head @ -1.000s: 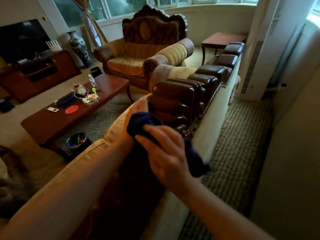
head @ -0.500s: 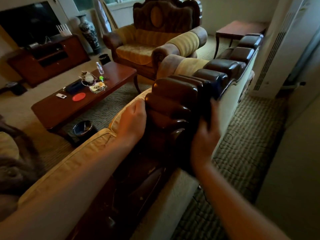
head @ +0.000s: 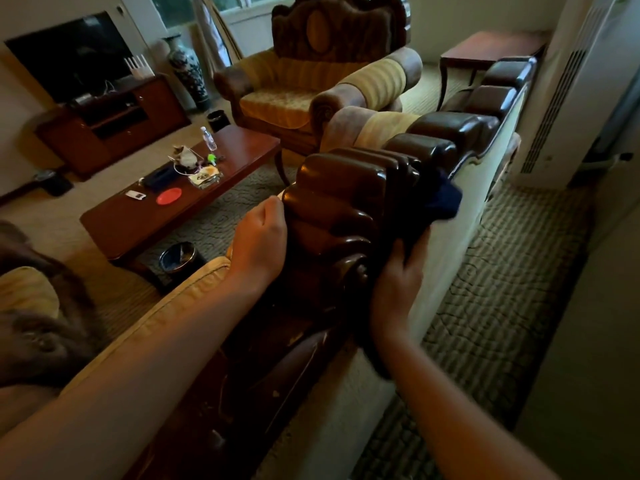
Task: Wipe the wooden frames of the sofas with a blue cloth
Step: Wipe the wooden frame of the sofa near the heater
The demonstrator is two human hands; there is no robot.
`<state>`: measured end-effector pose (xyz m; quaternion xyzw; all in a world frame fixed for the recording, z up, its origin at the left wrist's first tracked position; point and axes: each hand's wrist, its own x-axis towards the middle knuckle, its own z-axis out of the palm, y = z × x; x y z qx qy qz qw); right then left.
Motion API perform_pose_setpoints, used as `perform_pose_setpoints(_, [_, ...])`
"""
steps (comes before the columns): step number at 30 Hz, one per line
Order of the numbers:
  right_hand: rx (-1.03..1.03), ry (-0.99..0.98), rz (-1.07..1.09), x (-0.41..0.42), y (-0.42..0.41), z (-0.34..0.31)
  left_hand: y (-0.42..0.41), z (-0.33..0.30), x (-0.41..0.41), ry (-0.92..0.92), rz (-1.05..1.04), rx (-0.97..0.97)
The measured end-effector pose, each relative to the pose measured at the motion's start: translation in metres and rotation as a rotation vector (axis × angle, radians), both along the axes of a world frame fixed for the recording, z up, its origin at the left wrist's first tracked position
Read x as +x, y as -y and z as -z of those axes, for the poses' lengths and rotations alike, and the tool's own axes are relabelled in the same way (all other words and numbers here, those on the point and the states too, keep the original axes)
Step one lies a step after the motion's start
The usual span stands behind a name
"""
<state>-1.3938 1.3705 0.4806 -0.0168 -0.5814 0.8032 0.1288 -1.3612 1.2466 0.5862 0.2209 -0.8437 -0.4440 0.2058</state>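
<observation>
Carved wooden sofa frame, dark brown, glossy, centre. Left hand curled against frame's left side, holding nothing visible. Right hand gripping blue cloth, pressed to frame's right side. Coffee table, far left, cluttered; no legible writing.

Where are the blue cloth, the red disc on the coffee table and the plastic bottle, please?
blue cloth point(head: 445, 197), head view, on its bunched upper fold.
red disc point(head: 169, 196), head view, on its centre.
plastic bottle point(head: 209, 140), head view, on its clear body.
</observation>
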Motion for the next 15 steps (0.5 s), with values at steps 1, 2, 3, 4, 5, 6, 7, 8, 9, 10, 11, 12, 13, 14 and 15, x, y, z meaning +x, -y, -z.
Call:
perform_pose_setpoints(1, [-0.005,-0.043,-0.04,0.031,0.007,0.004,0.0,-0.001,0.0,0.006,0.005,0.005])
perform_pose_setpoints(2, [0.018,-0.092,-0.065,0.057,0.013,0.007,0.0,-0.001,0.0,0.01,0.008,0.005])
perform_pose_setpoints(3, [0.044,-0.124,-0.074,0.072,0.017,0.008,0.0,-0.001,0.0,0.012,0.007,0.003])
perform_pose_setpoints(4, [0.047,-0.137,-0.077,0.072,0.018,0.005,0.0,-0.001,0.0,0.008,0.004,0.002])
perform_pose_setpoints(5, [0.059,-0.135,-0.063,0.059,0.017,0.003,0.0,-0.001,0.0,0.007,0.001,0.004])
perform_pose_setpoints(6, [0.092,-0.134,-0.03,0.042,0.013,0.001,0.0,0.0,0.0,0.007,-0.003,0.008])
perform_pose_setpoints(7, [0.133,-0.122,0.006,0.02,0.007,-0.002,0.0,0.0,-0.001,0.007,-0.003,0.015])
perform_pose_setpoints(8, [0.168,-0.115,0.035,-0.002,0.0,-0.005,0.0,-0.001,0.0,0.003,0.001,0.022])
perform_pose_setpoints(9, [0.196,-0.114,0.059,-0.022,-0.006,-0.006,-0.001,-0.002,0.0,-0.003,0.003,0.025])
perform_pose_setpoints(10, [0.217,-0.117,0.08,-0.039,-0.01,-0.003,-0.002,-0.002,0.001,-0.006,0.005,0.026])
perform_pose_setpoints(11, [0.217,-0.116,0.092,-0.048,-0.012,-0.002,-0.003,-0.003,0.002,-0.006,0.005,0.027])
perform_pose_setpoints(12, [0.207,-0.102,0.096,-0.05,-0.012,-0.001,-0.003,-0.003,0.002,-0.006,0.005,0.027])
perform_pose_setpoints(13, [0.199,-0.087,0.098,-0.043,-0.009,0.0,-0.004,-0.003,0.002,-0.007,0.002,0.029])
perform_pose_setpoints(14, [0.185,-0.072,0.085,-0.031,-0.006,0.002,-0.004,-0.003,0.003,-0.005,-0.001,0.033])
perform_pose_setpoints(15, [0.151,-0.059,0.052,-0.01,-0.002,0.003,-0.004,-0.003,0.003,0.0,0.001,0.04])
